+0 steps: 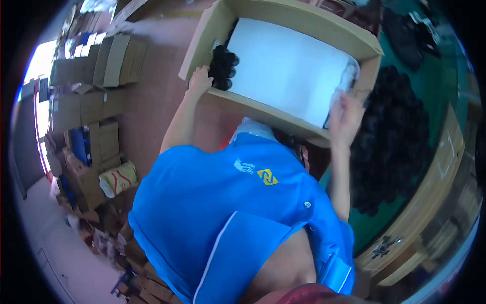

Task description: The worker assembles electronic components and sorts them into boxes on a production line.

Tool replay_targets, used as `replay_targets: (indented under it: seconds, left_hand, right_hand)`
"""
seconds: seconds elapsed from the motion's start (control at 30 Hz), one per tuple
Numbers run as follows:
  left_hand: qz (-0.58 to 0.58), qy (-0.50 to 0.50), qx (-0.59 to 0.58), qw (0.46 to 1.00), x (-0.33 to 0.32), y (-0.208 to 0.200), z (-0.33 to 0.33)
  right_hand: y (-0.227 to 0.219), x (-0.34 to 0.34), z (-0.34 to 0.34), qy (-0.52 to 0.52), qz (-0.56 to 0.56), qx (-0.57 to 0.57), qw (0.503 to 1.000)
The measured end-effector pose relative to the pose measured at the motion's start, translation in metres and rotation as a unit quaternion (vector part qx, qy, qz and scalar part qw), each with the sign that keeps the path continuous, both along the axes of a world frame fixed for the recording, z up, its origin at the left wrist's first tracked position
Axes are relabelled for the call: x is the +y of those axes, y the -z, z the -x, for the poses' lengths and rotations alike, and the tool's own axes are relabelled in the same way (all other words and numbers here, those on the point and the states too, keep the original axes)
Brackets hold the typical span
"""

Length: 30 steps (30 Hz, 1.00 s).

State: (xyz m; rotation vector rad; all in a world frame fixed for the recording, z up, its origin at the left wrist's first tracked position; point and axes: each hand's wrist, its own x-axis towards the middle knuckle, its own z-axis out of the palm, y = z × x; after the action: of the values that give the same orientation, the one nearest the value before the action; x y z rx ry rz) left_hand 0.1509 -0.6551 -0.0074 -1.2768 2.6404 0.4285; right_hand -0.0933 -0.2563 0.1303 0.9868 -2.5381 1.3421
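Observation:
An open cardboard box (372, 48) lies in front of me, with a smooth white sheet (288, 66) spread inside it. At the box's left end, several round, glossy black pieces (221, 68) sit clustered beside the sheet. My left hand (200, 80) is at the near left corner, fingers curled over the box edge next to those pieces. Toward the right end, the sheet's edge is crumpled or rolled up. My right hand (347, 115) is over the near right corner beside that edge; motion blurs its fingers, so their grip is unclear.
A large heap of black round pieces (392, 142) covers part of a green surface (372, 223) on my right, bordered by a wooden edge (430, 187). Cardboard boxes (76, 109) are stacked to the left, near a white printed sack (119, 180).

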Motion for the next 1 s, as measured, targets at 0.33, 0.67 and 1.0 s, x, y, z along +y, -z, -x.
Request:
replay_targets:
  seconds: [0.33,0.67,1.0]
  left_hand:
    - [-0.115,0.003,-0.073,0.991,-0.017,0.027,0.03]
    - [-0.036,0.258,-0.006,0.966,-0.034,0.078,0.021]
    - [-0.071,0.259,0.026,0.963,-0.036,0.081,0.013]
  right_hand:
    - [0.202,-0.35,-0.022,-0.488,-0.228,0.256,0.803]
    - [0.244,-0.405,-0.011,-0.592,-0.252,0.284,0.711]
    - [0.243,-0.367,0.007,-0.468,-0.214,0.263,0.816]
